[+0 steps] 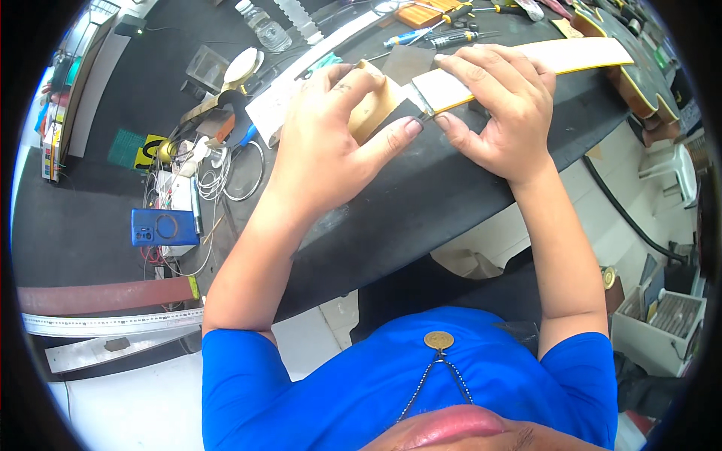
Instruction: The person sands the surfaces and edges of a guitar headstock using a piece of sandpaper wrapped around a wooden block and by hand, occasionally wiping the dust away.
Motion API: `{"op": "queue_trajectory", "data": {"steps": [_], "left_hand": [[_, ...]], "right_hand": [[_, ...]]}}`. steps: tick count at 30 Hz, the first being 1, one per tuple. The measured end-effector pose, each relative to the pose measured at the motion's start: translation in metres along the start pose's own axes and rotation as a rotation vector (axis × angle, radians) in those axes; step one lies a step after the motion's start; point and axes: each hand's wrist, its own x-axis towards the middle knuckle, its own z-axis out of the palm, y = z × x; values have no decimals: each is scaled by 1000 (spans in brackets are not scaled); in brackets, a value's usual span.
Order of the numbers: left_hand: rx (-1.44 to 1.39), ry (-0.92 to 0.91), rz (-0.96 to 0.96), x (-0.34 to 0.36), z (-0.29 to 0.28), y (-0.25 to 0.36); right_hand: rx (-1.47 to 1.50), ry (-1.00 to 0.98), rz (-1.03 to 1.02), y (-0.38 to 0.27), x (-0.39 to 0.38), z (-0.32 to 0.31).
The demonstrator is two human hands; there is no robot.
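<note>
right grip (505,113) pinches white strip (583,55), long axis rightward; left grip (327,135) clasps tan block (378,105).

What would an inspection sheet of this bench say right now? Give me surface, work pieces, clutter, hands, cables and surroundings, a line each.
Surface: black workbench, with a few pale smudges near the left forearm.
Work pieces: tan block and a long white strip with a yellow edge, ends close together; contact cannot be told.
Clutter: clear bottle and screwdrivers beyond the hands; blue phone to the left.
Hands: left hand grips the block; right hand holds the strip between thumb and fingers.
Cables: white cable loosely coiled left of the left forearm.
Surroundings: white plastic chair and dark hose on the right, over a pale floor.
</note>
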Motion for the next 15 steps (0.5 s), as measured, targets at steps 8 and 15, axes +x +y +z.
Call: {"op": "queue_trajectory", "data": {"steps": [8, 15], "left_hand": [[75, -29, 145, -21, -2, 25], [115, 61, 123, -1, 0, -3]], "right_hand": [[-11, 3, 7, 2, -2, -1], [5, 41, -19, 0, 2, -1]]}}
